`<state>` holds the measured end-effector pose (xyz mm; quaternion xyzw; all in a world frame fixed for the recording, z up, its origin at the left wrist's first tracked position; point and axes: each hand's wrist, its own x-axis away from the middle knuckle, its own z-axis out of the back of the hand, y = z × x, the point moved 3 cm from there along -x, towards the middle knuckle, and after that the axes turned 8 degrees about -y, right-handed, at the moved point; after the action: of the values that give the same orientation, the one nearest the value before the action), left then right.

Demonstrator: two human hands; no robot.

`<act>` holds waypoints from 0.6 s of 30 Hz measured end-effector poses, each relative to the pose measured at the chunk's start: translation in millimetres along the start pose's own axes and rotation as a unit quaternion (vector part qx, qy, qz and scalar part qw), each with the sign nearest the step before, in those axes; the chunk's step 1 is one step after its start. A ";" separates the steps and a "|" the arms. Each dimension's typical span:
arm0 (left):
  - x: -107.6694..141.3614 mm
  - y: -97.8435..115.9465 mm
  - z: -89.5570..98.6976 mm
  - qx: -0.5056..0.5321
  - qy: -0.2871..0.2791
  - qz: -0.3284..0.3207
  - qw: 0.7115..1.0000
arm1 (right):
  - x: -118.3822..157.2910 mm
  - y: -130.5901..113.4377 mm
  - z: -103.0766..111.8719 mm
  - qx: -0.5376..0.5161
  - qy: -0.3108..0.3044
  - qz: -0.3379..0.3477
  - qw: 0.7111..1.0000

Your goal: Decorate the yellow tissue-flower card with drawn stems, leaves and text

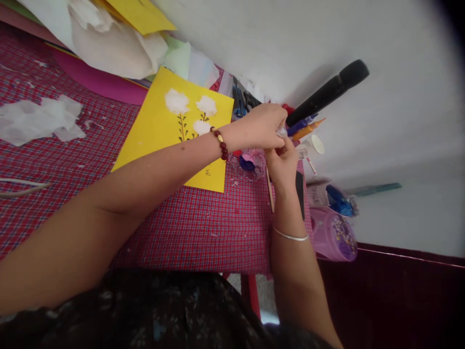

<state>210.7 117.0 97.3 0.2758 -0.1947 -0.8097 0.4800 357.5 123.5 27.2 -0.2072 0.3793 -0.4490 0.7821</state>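
Observation:
My left hand (264,125), with a beaded bracelet at the wrist, reaches across to the table's right side with its fingers curled. Just below it, my right hand (285,162) is closed too, and the fingertips of both hands meet. A bit of something small and whitish (282,131) shows between them, too hidden to name. Under my left forearm lies a yellow sheet of paper (156,123) with white fluffy flowers on drawn stems, partly covered. Beside my hands sits a clear scalloped dish (256,172) holding pink, red and dark blue lumps.
A black cylindrical object (327,92) and blue and orange pens (308,129) lean near the wall. Crumpled white tissue (43,118) lies on the checked tablecloth (203,232) at left. Coloured papers (145,17) pile up behind. A pink container (334,235) stands at the right edge.

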 end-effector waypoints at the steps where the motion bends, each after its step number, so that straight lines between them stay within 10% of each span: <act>1: 0.1 0.0 0.3 0.005 -0.003 0.004 1.000 | -0.2 1.9 0.0 -0.002 0.003 0.000 1.000; 18: 1.1 3.0 12.0 0.025 -0.015 -0.011 0.999 | 2.2 -0.9 -1.2 0.047 0.061 0.029 0.997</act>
<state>204.7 115.3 108.1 0.2780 -0.2192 -0.8140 0.4605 356.7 121.2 26.1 -0.1315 0.4107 -0.4552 0.7790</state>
